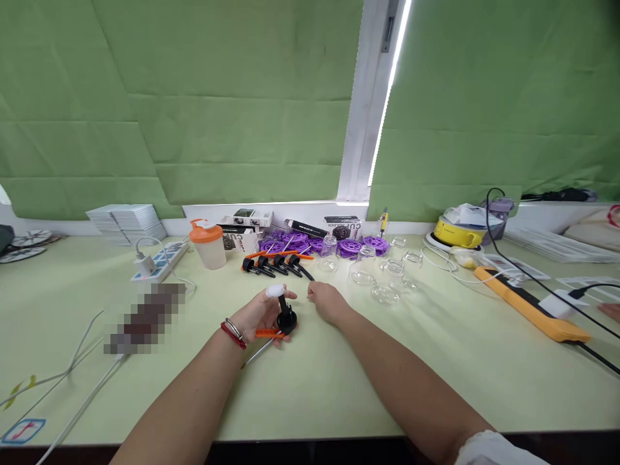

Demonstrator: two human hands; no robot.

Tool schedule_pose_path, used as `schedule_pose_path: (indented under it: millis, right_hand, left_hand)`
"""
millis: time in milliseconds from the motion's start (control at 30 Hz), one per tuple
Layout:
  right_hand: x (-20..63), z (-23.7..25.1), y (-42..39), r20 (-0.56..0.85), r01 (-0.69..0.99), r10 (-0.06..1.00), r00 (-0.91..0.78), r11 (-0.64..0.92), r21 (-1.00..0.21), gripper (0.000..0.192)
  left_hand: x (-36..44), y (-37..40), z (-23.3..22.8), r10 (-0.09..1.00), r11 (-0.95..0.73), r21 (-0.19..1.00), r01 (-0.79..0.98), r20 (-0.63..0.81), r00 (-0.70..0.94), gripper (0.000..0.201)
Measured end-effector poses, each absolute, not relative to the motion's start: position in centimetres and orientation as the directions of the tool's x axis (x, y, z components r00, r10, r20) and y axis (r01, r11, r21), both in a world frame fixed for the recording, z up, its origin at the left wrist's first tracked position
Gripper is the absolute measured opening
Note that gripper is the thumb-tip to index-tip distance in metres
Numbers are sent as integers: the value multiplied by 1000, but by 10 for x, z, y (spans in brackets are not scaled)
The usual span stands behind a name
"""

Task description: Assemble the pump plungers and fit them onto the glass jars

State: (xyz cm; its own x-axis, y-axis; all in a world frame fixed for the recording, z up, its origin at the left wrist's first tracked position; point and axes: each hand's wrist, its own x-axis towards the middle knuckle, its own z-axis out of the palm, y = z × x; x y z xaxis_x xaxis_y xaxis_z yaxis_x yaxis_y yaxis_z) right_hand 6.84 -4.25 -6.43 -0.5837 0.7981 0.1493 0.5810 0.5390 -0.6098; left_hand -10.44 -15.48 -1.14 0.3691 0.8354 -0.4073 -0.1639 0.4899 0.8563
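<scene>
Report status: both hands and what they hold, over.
Left hand grips a black dropper cap with an orange piece. Right hand empty, resting on the table near the row of droppers. Glass bottles stand beyond, apart.

Both forearms bare. Left wrist: red bracelet (pixel 233 336) beside a thin silver bangle (pixel 236 328). Left fingertip wrapped in white covering (pixel 275 290). Right arm: white sleeve edge (pixel 494 449) at the elbow.
</scene>
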Motion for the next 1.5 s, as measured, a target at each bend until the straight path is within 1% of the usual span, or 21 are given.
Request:
schedule_pose_path:
  millis: [67, 100, 133, 200, 233, 267, 300, 400, 500, 600, 733, 900, 1033, 1267, 1500]
  right_hand:
    - [67, -62, -45, 146, 543, 802, -579, 513, -665, 10]
    - [67, -61, -47, 128, 499, 802, -583, 478, -723, 12]
    - [67, -59, -49, 100, 430, 799, -593, 419, -800, 14]
    - [67, -54, -53, 37, 226, 771, -636, 233, -946, 18]
    - [67, -51, -56, 18, 116, 746, -666, 128, -985, 21]
    - [68, -48, -58, 15, 24, 719, -695, 44, -999, 24]
    - [69, -45, -61, 22, -32, 694, -719, -3, -999, 28]
    - [70, -34, -70, 40, -93, 651, -758, -47, -995, 34]
    - [69, -27, -78, 46, -89, 659, -750, -31, -996, 32]
    - [68, -23, -82, 80, -100, 671, -737, 9, -995, 26]
    - [65, -23, -83, 164, -140, 643, -748, 88, -986, 19]
    - [64, -25, -82, 190, -108, 614, -766, 169, -980, 14]
    - [64, -23, -82, 200, -93, 592, -780, 206, -974, 12]
    - [67, -19, -83, 267, -73, 557, -787, 345, -936, 11]
    - [66, -23, -82, 275, -68, 553, -786, 365, -929, 15]
  left_hand:
    - [-104, -155, -11, 835, 488, 858, -162, -405, 372, 63]
    - [-104, -155, -12, 834, 489, 858, -157, -407, 372, 63]
    - [-104, -154, -12, 833, 490, 859, -150, -411, 371, 63]
    - [-104, -154, -12, 834, 487, 862, -140, -412, 367, 61]
    - [-103, -154, -12, 835, 485, 864, -137, -410, 368, 59]
    - [-103, -154, -12, 834, 482, 866, -134, -407, 374, 58]
    - [-103, -154, -11, 833, 479, 867, -134, -401, 381, 57]
    - [-101, -154, -10, 826, 475, 870, -128, -391, 406, 55]
    - [-99, -153, -11, 827, 474, 873, -116, -396, 398, 54]
    - [-97, -153, -13, 840, 463, 879, -110, -395, 372, 52]
    - [-95, -154, -13, 855, 451, 887, -97, -398, 333, 49]
    - [-95, -154, -14, 850, 449, 890, -73, -400, 344, 47]
    - [-95, -154, -14, 851, 440, 896, -60, -394, 346, 46]
    - [-93, -156, -11, 864, 405, 913, -51, -364, 348, 47]
    - [-94, -155, -13, 858, 404, 914, -36, -365, 362, 48]
